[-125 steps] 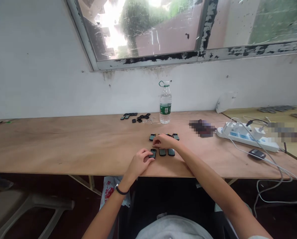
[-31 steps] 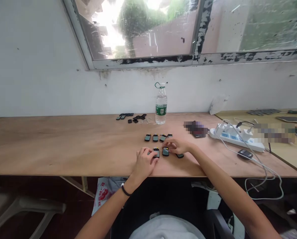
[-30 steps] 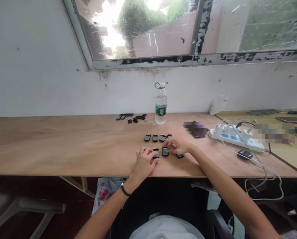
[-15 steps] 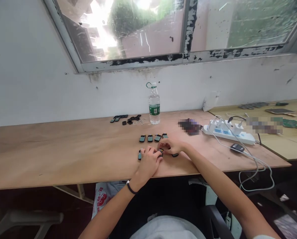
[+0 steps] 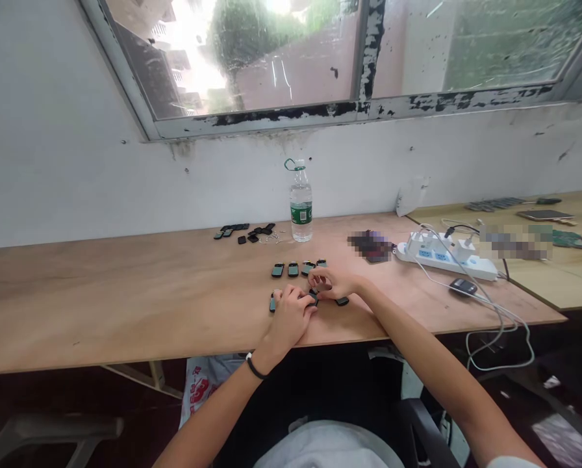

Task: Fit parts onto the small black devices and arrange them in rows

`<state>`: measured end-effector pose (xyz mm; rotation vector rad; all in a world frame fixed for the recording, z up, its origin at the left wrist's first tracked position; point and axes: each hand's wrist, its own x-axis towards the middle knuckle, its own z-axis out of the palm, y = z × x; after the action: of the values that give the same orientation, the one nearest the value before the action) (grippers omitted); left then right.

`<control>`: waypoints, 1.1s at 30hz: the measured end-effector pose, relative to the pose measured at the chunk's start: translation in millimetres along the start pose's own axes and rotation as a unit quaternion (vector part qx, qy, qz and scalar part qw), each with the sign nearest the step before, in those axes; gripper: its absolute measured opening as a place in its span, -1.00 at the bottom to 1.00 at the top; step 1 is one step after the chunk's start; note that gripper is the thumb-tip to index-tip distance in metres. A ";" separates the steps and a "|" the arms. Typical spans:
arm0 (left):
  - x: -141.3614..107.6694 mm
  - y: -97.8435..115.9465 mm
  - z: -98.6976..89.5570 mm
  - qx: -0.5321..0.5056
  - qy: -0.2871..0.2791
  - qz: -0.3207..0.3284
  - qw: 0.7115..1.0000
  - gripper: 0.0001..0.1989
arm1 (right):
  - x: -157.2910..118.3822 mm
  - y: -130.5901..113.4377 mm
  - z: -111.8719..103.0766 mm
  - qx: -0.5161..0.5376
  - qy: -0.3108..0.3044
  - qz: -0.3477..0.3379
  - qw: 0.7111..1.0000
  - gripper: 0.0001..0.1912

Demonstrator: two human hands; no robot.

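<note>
Both hands meet over a small black device with a grey-green face (image 5: pixel 313 298), low on the wooden table. My left hand (image 5: pixel 293 315), with a dark band at its wrist, holds the device down with bent fingers. From the other side my right hand (image 5: pixel 338 284) has its thumb and fingertips pinched at the device's upper edge; anything tiny between them is hidden. A similar device (image 5: pixel 272 303) shows partly left of my left hand, another (image 5: pixel 342 301) lies under my right wrist. Behind the hands stands a row of several like pieces (image 5: pixel 293 269).
Black parts (image 5: pixel 262 231) and small pale bits lie near the wall. A water bottle (image 5: pixel 301 205) stands behind the row. To the right are a white power strip (image 5: pixel 454 261), looping cables and a dark box-like gadget (image 5: pixel 463 287). Another person's fingers show at the right edge.
The view has shifted slightly. My right fingertips have moved a little at the device's upper edge; my left hand stays on it.
</note>
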<state>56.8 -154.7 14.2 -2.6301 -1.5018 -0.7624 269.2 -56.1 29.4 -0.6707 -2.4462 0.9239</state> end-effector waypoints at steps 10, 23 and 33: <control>7.7 11.3 -0.9 0.029 -0.025 0.006 0.999 -0.90 | 6.7 4.6 4.9 -0.040 0.118 0.102 0.987 -0.82; 5.9 13.3 -4.7 0.015 -0.028 0.023 0.999 -0.89 | -10.8 -2.9 -13.5 -0.064 0.095 0.051 0.992 -0.73; -6.1 39.2 -2.2 -0.037 -0.055 0.089 0.994 -0.92 | -96.9 -24.8 9.6 -0.040 0.095 0.153 0.983 -0.74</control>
<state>85.3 -181.3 22.2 -2.8566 -1.2598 -0.6817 333.1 -132.8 18.3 -1.1353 -2.2567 0.8305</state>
